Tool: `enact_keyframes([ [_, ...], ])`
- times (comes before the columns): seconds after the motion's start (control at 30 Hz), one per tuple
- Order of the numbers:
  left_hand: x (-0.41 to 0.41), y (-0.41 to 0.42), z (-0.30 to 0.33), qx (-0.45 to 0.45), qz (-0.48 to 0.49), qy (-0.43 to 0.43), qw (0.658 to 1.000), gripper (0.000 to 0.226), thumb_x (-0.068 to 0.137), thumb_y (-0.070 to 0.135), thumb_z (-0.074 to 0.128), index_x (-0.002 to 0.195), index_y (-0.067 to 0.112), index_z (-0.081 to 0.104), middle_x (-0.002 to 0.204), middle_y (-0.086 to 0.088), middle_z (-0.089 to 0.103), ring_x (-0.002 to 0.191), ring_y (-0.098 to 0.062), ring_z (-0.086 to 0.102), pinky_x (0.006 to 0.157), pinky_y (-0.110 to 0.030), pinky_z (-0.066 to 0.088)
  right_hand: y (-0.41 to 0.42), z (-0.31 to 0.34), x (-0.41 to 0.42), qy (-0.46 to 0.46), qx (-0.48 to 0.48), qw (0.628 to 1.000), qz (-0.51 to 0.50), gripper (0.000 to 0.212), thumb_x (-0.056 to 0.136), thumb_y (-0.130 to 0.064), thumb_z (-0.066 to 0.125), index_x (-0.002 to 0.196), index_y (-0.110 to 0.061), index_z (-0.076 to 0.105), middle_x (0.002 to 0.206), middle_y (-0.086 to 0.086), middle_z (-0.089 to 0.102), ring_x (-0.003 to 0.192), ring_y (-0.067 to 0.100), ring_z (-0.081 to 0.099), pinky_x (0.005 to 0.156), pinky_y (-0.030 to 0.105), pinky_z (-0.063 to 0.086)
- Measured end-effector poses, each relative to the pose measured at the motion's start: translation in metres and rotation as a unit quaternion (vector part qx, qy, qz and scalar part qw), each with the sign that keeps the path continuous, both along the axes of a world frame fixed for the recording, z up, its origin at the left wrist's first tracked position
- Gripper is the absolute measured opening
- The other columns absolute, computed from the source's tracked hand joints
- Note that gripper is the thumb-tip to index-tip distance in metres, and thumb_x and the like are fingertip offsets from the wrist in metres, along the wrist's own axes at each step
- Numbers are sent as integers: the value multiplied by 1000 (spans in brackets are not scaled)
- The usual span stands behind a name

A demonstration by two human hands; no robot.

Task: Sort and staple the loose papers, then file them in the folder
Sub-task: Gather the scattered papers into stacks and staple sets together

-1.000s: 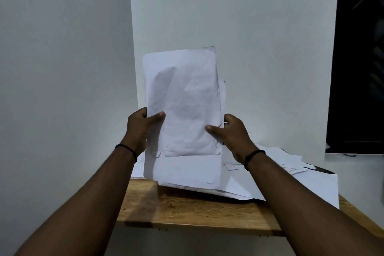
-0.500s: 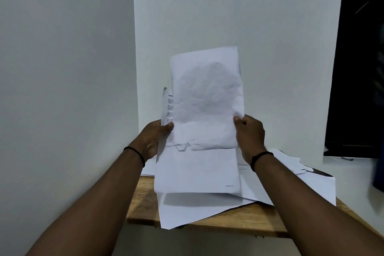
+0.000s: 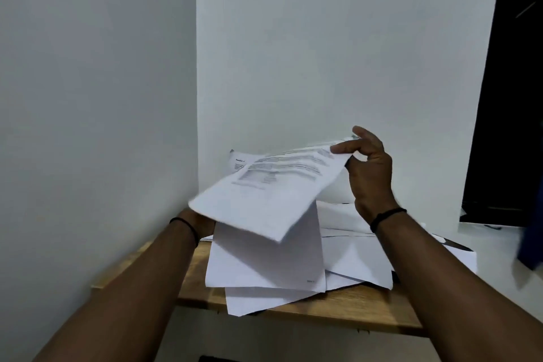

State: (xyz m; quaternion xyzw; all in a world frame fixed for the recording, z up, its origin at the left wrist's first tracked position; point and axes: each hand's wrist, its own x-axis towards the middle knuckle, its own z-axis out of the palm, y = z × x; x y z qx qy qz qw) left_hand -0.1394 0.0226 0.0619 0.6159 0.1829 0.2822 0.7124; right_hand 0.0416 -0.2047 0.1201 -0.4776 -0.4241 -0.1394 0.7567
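Note:
My right hand [image 3: 368, 169] pinches the far corner of a printed sheet [image 3: 264, 194], which tips forward and lies nearly flat in the air, text side up. Below it my left hand [image 3: 202, 222] is mostly hidden; it holds a paper stack [image 3: 264, 258] whose lower part hangs toward the table. The top of another printed page [image 3: 238, 161] of that stack pokes up behind the tilted sheet. More loose papers [image 3: 355, 261] lie spread over the wooden table [image 3: 338, 308], some overhanging its front edge.
White walls meet in a corner close behind the table. A dark flat object [image 3: 455, 245] pokes out from under the papers at the right. A dark opening [image 3: 511, 97] and a blurred blue thing [image 3: 530, 244] are at the right edge.
The top sheet, upright before, has been peeled from the stack by my right hand and swung down forward, showing its printed side. My left hand dropped lower with the stack.

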Motion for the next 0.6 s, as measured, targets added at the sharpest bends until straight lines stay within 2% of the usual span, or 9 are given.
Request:
enact_keyframes([
  [0.07, -3, 6, -2, 7, 35, 53, 998, 7, 92, 22, 68, 93, 16, 70, 105, -17, 68, 96, -27, 63, 90, -36, 52, 0, -9, 4, -7, -49, 999, 13, 41, 78, 15, 68, 70, -26, 73, 139, -17, 47, 135, 1, 43, 107, 19, 36],
  [0.13, -2, 10, -8, -57, 29, 60, 996, 36, 102, 21, 52, 78, 8, 75, 91, -18, 67, 77, -26, 69, 71, -30, 57, 1, -24, 12, -8, -109, 993, 35, 41, 80, 17, 65, 71, -21, 73, 141, -17, 43, 139, -1, 36, 108, 18, 36],
  [0.2, 1, 4, -12, -159, -38, 17, 986, 40, 103, 29, 47, 100, 3, 76, 104, -18, 72, 84, -29, 73, 76, -39, 60, 4, -44, 18, 5, -164, 984, 67, 40, 83, 19, 61, 70, -17, 74, 132, -15, 53, 138, 7, 42, 106, 25, 42],
  [0.3, 3, 5, -19, -166, -64, -28, 984, 53, 102, 48, 43, 131, 8, 63, 128, -15, 67, 112, -32, 67, 101, -47, 48, 10, -67, 26, 36, -207, 974, 83, 41, 85, 19, 58, 68, -13, 76, 111, 1, 74, 108, 12, 67, 98, 29, 52],
  [0.4, 8, 1, -20, -114, -88, -18, 989, 57, 98, 55, 48, 128, 10, 66, 129, -14, 66, 123, -32, 61, 110, -47, 41, 17, -82, 29, 63, -244, 967, 28, 45, 82, 19, 51, 70, -16, 77, 90, -3, 78, 95, 17, 71, 88, 26, 55],
  [0.47, 13, -6, -23, -27, -98, -4, 995, 38, 98, 31, 59, 126, 6, 66, 129, -15, 66, 124, -34, 60, 111, -46, 41, 23, -86, 25, 69, -259, 963, -7, 48, 84, 16, 46, 77, -20, 78, 92, -7, 77, 90, 13, 70, 78, 20, 53],
  [0.53, 19, -9, -24, 26, -84, -11, 996, 34, 95, 9, 60, 128, 0, 62, 128, -19, 65, 118, -36, 63, 104, -46, 48, 30, -87, 24, 111, -251, 962, -12, 33, 95, -4, 47, 101, -23, 72, 103, -6, 71, 87, 11, 64, 72, 21, 47],
  [0.57, 20, -9, -22, 34, -68, -25, 997, 35, 94, 5, 59, 128, -1, 61, 127, -21, 65, 115, -36, 65, 100, -45, 51, 32, -86, 22, 153, -245, 957, 13, 19, 99, -26, 50, 113, -26, 63, 109, -5, 67, 93, 14, 62, 75, 25, 48],
  [0.6, 21, -11, -19, 41, -47, -41, 997, 35, 94, 5, 59, 128, -1, 60, 127, -21, 65, 113, -36, 66, 96, -43, 53, 34, -83, 25, 204, -250, 945, 49, 33, 97, -51, 51, 121, -30, 54, 113, -3, 64, 100, 18, 61, 81, 31, 51],
])
